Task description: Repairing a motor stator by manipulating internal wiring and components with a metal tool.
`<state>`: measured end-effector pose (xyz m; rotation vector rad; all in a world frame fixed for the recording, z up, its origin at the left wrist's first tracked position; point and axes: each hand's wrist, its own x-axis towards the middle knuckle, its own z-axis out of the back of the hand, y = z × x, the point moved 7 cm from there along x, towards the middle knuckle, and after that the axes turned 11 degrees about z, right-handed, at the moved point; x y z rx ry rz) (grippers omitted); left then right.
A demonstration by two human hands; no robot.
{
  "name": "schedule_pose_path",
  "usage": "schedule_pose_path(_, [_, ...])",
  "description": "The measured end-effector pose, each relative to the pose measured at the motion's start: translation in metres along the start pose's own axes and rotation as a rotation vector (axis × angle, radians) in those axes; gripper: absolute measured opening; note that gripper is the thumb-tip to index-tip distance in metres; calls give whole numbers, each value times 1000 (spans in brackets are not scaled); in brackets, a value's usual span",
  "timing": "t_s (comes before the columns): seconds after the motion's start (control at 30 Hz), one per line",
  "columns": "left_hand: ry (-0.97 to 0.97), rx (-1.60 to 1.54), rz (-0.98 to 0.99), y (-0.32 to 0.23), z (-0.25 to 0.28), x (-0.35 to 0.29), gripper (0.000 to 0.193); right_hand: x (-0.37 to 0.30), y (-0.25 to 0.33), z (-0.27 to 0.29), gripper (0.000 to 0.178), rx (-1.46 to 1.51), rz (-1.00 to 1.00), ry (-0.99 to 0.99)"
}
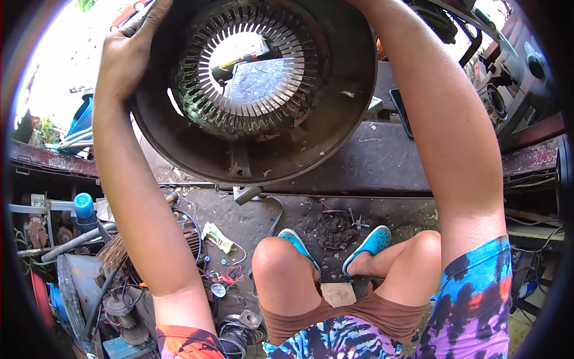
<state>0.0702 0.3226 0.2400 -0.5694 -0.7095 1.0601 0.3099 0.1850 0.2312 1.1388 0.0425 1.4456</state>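
A large, dark, round motor stator housing (299, 152) is held up in front of me, tilted so that I look through its middle. Inside it, a ring of bare slotted steel teeth (250, 113) surrounds the opening. My left hand (128, 57) is closed on the housing's upper left rim, thumb toward the top. On the other side my right forearm (451, 102) reaches up to the upper right rim; the right hand is almost wholly cut off by the upper edge, its fingers hidden. Through the opening show a grey flat-topped block (257, 81) and a yellow-and-black tool (239, 61).
A dark workbench (388, 158) lies under the housing, with a phone (402, 112) on it. On the floor are red wires (230, 276), a round gauge (218, 290) and a metal part (242, 329). Machine parts and a blue-capped container (84, 206) crowd the left; machinery (529, 66) stands right.
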Motion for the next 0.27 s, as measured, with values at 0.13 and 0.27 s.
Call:
schedule_pose_path(0.13, [48, -49, 6, -7, -10, -2, 77, 0, -12, 5, 58, -24, -25, -8])
schedule_pose_path(0.27, [18, -54, -24, 0, -5, 15, 72, 6, -30, 8, 58, -71, -62, -29])
